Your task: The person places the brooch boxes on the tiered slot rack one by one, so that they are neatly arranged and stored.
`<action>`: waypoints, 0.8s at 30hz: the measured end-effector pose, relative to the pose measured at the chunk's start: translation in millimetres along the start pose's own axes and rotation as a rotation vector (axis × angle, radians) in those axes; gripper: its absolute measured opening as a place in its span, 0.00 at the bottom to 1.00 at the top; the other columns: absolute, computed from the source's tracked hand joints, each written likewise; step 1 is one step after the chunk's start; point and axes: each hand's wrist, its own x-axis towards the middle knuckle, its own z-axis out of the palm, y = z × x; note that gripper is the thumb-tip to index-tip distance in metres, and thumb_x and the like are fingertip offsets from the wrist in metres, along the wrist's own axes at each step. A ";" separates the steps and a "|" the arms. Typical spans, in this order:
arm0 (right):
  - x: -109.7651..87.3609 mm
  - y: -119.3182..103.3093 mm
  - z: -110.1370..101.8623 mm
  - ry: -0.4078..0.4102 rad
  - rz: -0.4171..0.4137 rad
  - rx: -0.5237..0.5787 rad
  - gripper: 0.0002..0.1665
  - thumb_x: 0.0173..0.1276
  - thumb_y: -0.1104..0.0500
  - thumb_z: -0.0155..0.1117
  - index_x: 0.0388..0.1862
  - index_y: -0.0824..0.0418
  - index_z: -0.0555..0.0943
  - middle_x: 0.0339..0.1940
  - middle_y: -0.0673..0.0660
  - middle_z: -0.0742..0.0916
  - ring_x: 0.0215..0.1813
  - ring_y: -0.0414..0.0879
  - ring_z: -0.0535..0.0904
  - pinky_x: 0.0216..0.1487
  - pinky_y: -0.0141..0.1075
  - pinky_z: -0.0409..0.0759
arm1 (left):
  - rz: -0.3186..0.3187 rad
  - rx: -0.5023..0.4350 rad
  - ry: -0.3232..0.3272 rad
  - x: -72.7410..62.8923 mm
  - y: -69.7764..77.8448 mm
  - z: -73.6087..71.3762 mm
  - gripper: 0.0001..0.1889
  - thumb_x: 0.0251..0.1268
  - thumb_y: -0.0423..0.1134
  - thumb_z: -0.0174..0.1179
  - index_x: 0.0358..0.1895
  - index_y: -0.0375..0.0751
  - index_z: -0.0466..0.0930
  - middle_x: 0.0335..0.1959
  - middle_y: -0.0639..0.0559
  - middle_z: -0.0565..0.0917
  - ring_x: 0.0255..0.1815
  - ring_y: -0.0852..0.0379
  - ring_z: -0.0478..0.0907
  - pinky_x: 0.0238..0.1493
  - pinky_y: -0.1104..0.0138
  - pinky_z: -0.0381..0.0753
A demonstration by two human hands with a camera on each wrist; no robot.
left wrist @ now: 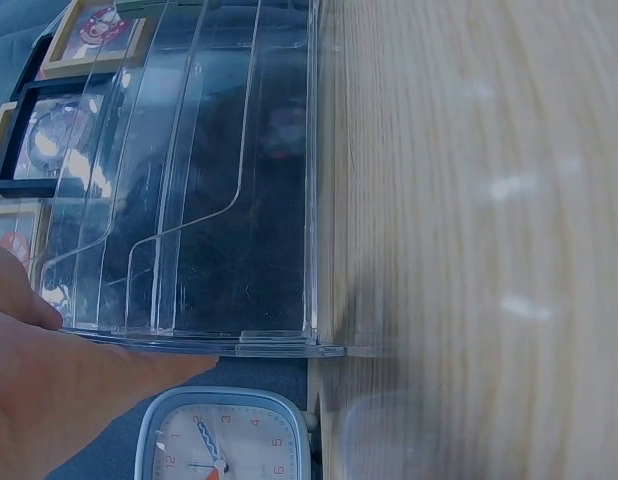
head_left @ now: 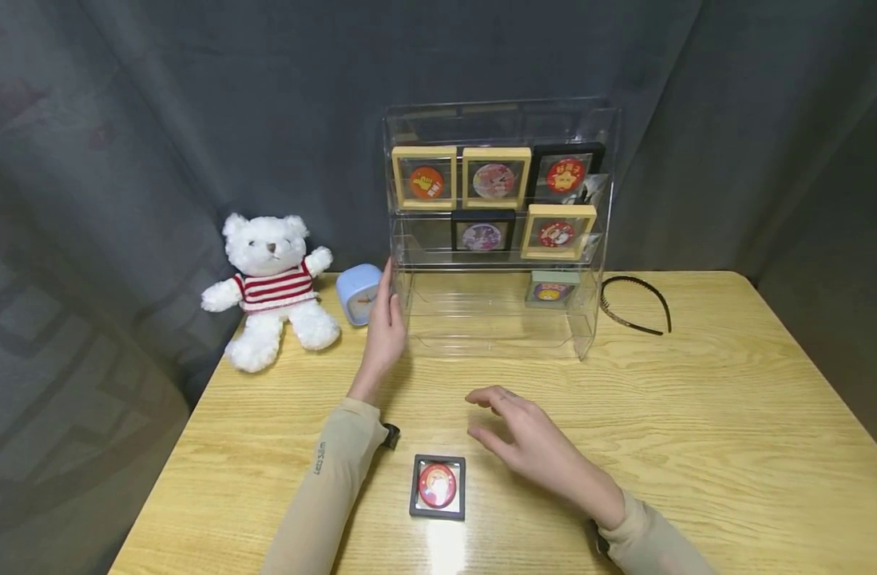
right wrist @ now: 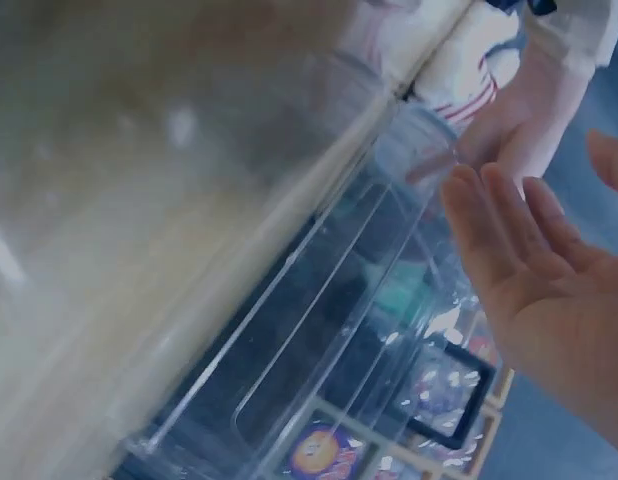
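Observation:
A clear acrylic display rack (head_left: 489, 345) with stepped tiers stands at the back of the table. My left hand (head_left: 386, 327) holds its left side panel; in the left wrist view, the thumb lies on the inner face and the fingers on the outer. My right hand (head_left: 528, 435) hovers in front of the rack, fingers loosely bent and apart from the thumb, holding nothing. Near it on the table lies a black square frame (head_left: 438, 513) with a red round badge (head_left: 437, 485) inside. Yellow frames (head_left: 424, 149), black frames (head_left: 483, 216) and a green frame (head_left: 552, 277) with badges sit on the tiers.
Left of the rack stands a blue alarm clock (head_left: 358, 287), close to my left fingers. A white teddy bear (head_left: 269, 247) in a striped sweater sits farther left. A black headband (head_left: 636, 279) lies right of the rack. Dark curtains (head_left: 266, 96) hang behind the table.

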 end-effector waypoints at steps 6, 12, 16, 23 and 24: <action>-5.9 -8.6 9.3 -0.197 0.043 -0.046 0.41 0.73 0.46 0.75 0.74 0.69 0.75 0.70 0.67 0.82 0.70 0.67 0.78 0.72 0.61 0.75 | -0.002 0.010 -0.001 0.7 -0.7 -0.1 0.31 0.89 0.28 0.34 0.89 0.41 0.44 0.88 0.40 0.53 0.86 0.43 0.51 0.84 0.50 0.55; -9.5 -15.8 17.7 -0.339 0.006 -0.135 0.54 0.68 0.37 0.77 0.77 0.74 0.71 0.71 0.67 0.81 0.69 0.62 0.78 0.69 0.56 0.80 | -0.011 0.003 0.001 -0.3 -1.8 -0.5 0.31 0.90 0.29 0.34 0.89 0.42 0.44 0.88 0.41 0.52 0.86 0.43 0.51 0.84 0.50 0.56; -9.8 -19.2 25.0 -0.386 -0.025 -0.225 0.58 0.63 0.34 0.79 0.77 0.73 0.72 0.69 0.64 0.81 0.67 0.57 0.78 0.63 0.49 0.84 | -0.003 -0.001 -0.002 -0.8 -1.8 -1.1 0.31 0.90 0.29 0.34 0.89 0.42 0.44 0.88 0.41 0.52 0.86 0.42 0.51 0.84 0.48 0.56; -8.7 -27.6 30.1 -0.418 -0.064 -0.310 0.57 0.60 0.34 0.80 0.75 0.71 0.75 0.64 0.60 0.84 0.62 0.54 0.79 0.60 0.45 0.84 | 0.000 0.000 -0.003 0.1 -0.7 -0.6 0.31 0.90 0.29 0.34 0.89 0.41 0.44 0.88 0.40 0.52 0.86 0.43 0.51 0.84 0.50 0.56; -9.0 -28.8 30.2 -0.423 -0.063 -0.307 0.55 0.61 0.35 0.81 0.75 0.70 0.75 0.64 0.60 0.84 0.62 0.54 0.79 0.60 0.45 0.84 | 0.001 -0.002 -0.003 0.0 -0.6 -0.4 0.31 0.90 0.28 0.34 0.89 0.40 0.44 0.88 0.40 0.52 0.86 0.43 0.51 0.84 0.50 0.55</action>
